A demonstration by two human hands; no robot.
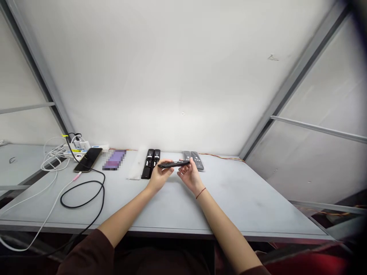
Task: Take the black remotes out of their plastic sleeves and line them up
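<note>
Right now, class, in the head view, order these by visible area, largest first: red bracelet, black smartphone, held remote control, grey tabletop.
1. Grey tabletop
2. Black smartphone
3. Held remote control, seen nearly edge-on, so its true size against the smartphone is unsure
4. Red bracelet

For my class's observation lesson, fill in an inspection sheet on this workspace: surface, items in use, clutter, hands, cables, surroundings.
Surface: pale grey tabletop.
Items in use: dark remote, held up nearly edge-on; two black remotes side by side, backs up; two grey remotes partly behind the right hand.
Clutter: phone; purple item, pixelated, identity unclear.
Hands: left grip and right grip hold opposite ends of the dark remote.
Cables: black cable looped at left; white cables tangled near the power strip; a pink-ended one reaches the phone.
Surroundings: white wall behind, grey metal frame; no other people seen.
</note>
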